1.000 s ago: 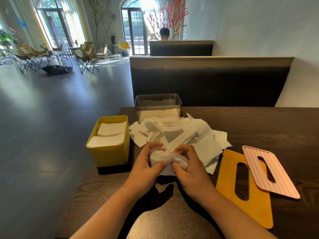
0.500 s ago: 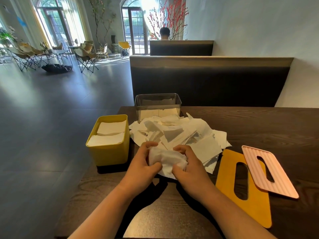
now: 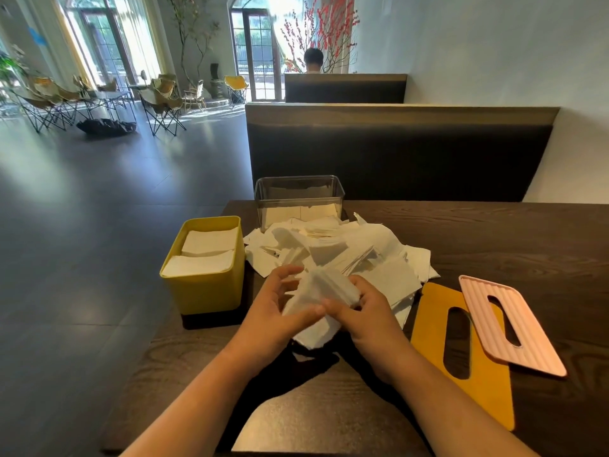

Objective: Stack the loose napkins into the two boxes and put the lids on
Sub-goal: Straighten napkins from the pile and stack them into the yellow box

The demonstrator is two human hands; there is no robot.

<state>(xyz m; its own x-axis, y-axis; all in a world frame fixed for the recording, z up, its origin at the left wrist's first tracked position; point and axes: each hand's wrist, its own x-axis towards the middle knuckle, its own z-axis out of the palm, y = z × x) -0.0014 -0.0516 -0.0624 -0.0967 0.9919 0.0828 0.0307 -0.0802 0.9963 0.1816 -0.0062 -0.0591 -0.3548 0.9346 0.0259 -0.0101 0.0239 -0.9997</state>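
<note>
A bundle of white napkins [image 3: 318, 300] is held just above the table between both hands. My left hand [image 3: 273, 311] supports it from the left, thumb across its front and fingers spread. My right hand [image 3: 365, 311] grips its right side. Behind lies a heap of loose napkins [image 3: 346, 252]. A yellow box [image 3: 206, 285] at the left holds two flat stacks. A clear box [image 3: 298, 199] at the back holds a low layer of napkins. To the right lie a yellow slotted lid [image 3: 431, 328] and, overlapping it, a pink slotted lid [image 3: 534, 344].
The dark wooden table [image 3: 494, 232] has its left edge just beyond the yellow box, with open floor below. A dark booth backrest [image 3: 395, 153] stands behind the table. A person sits far off beyond it.
The hands lifted the bundle slightly and turned it. My left fingers have spread open from a closer grip, and the napkins now fan out between the hands.
</note>
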